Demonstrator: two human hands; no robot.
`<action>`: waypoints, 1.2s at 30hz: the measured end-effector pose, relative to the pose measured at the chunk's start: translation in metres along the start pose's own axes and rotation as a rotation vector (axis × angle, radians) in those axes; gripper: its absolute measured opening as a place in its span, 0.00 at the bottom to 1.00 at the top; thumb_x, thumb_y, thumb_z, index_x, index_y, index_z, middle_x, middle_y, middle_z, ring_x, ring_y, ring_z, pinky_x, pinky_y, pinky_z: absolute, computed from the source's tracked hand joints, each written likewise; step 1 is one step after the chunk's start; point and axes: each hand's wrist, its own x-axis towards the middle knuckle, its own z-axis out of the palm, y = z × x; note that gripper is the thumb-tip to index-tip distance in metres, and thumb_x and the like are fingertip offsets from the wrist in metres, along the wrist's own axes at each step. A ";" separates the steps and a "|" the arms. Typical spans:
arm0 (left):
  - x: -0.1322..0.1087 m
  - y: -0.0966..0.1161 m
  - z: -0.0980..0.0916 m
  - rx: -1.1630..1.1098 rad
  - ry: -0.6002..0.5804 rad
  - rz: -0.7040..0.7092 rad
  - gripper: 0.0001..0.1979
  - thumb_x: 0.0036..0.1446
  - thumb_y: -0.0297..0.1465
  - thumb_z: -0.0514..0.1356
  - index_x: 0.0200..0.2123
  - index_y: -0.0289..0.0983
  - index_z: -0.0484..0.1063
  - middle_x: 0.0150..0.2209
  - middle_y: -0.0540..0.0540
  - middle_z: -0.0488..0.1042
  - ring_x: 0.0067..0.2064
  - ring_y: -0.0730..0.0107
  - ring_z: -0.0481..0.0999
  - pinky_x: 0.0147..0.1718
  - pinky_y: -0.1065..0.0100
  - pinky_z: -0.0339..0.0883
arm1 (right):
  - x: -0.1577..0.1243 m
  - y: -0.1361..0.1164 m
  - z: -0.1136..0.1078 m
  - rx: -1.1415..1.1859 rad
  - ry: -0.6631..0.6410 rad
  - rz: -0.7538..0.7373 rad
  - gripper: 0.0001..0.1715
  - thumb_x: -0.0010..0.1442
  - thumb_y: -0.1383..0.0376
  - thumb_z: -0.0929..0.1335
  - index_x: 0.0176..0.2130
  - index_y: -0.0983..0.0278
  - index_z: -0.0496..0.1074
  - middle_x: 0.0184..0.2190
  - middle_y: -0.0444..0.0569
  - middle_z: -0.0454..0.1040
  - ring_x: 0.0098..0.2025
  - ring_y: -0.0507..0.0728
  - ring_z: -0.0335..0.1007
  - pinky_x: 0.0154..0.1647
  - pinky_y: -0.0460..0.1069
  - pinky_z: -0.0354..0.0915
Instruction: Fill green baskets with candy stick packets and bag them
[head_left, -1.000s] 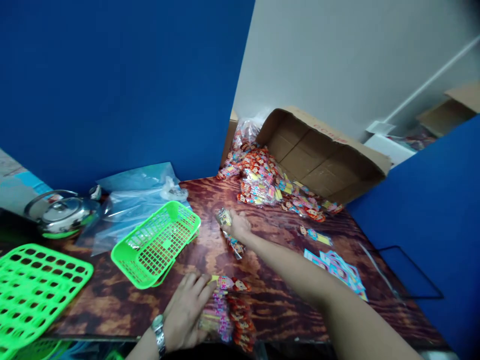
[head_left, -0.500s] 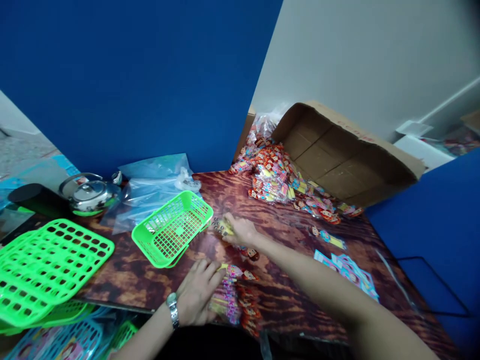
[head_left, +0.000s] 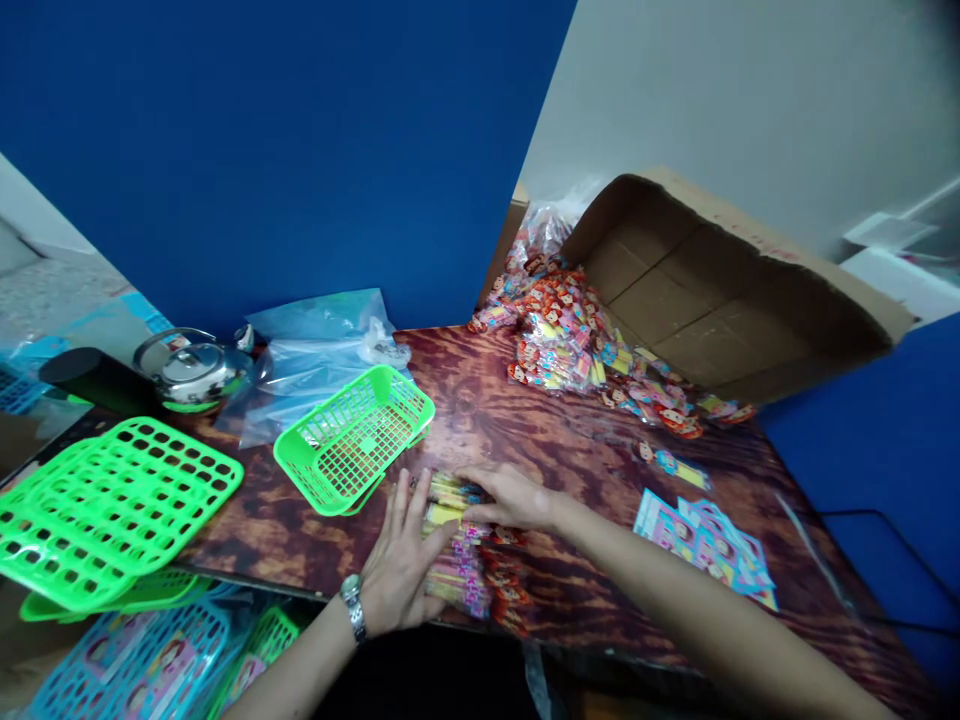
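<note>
Near the front edge of the table lies a row of doll-shaped packets in clear wrappers, with yellow and purple-pink bodies and orange-haired heads toward the right. What is inside the wrappers I cannot make out. My left hand, with a metal watch on its wrist, rests along the row's left side, fingers stretched out and apart. At the far end of the row, my right hand has its thumb and fingers around a yellow-bodied packet. An upright green plastic basket stands just beyond my left hand.
Perforated green plastic pieces lie at the left, beside a metal kettle and plastic bags. A tipped cardboard box stands behind a heap of doll packets. Printed cards lie at the right.
My right hand has come back toward me from beside the basket, bringing a yellow packet to the row. My left hand's fingers have straightened and spread. The view has shifted slightly.
</note>
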 end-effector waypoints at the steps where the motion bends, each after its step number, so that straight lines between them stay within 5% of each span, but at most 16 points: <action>1: 0.001 0.001 -0.001 -0.012 0.004 -0.017 0.44 0.32 0.29 0.66 0.57 0.45 0.59 0.65 0.45 0.12 0.62 0.23 0.23 0.54 0.33 0.39 | -0.003 0.001 0.001 0.014 0.013 -0.031 0.33 0.58 0.54 0.67 0.58 0.63 0.60 0.51 0.55 0.70 0.51 0.59 0.67 0.52 0.51 0.62; 10: 0.009 -0.005 -0.004 -0.120 -0.062 0.011 0.38 0.36 0.32 0.66 0.55 0.43 0.63 0.64 0.47 0.08 0.65 0.32 0.42 0.57 0.45 0.50 | -0.003 0.003 0.010 -0.151 0.045 0.052 0.34 0.59 0.48 0.63 0.57 0.65 0.60 0.47 0.56 0.72 0.45 0.60 0.70 0.44 0.51 0.65; 17: 0.009 -0.004 -0.005 -0.054 -0.060 0.030 0.38 0.36 0.34 0.66 0.55 0.42 0.63 0.65 0.46 0.12 0.65 0.31 0.36 0.57 0.40 0.45 | 0.011 -0.002 0.013 -0.275 0.123 0.061 0.23 0.63 0.50 0.59 0.45 0.65 0.67 0.39 0.53 0.73 0.38 0.56 0.69 0.38 0.48 0.63; 22: 0.012 0.000 -0.007 -0.009 -0.039 -0.027 0.34 0.37 0.36 0.66 0.51 0.41 0.66 0.66 0.46 0.15 0.65 0.31 0.31 0.57 0.38 0.41 | 0.004 0.003 0.010 -0.237 0.042 0.054 0.18 0.66 0.57 0.57 0.47 0.63 0.66 0.41 0.51 0.73 0.40 0.55 0.70 0.40 0.48 0.63; 30: 0.017 -0.004 -0.005 -0.095 -0.014 0.018 0.32 0.40 0.38 0.66 0.51 0.38 0.65 0.65 0.44 0.12 0.65 0.32 0.31 0.57 0.42 0.47 | 0.007 0.002 0.003 -0.193 -0.106 -0.016 0.22 0.66 0.58 0.57 0.56 0.61 0.62 0.42 0.53 0.69 0.41 0.55 0.67 0.42 0.49 0.63; 36: 0.019 -0.007 -0.003 -0.037 -0.062 0.002 0.39 0.39 0.40 0.66 0.56 0.40 0.61 0.66 0.42 0.17 0.65 0.35 0.42 0.56 0.45 0.53 | 0.008 -0.003 0.009 -0.192 -0.054 0.079 0.27 0.65 0.52 0.57 0.57 0.64 0.60 0.44 0.55 0.66 0.41 0.57 0.67 0.43 0.52 0.64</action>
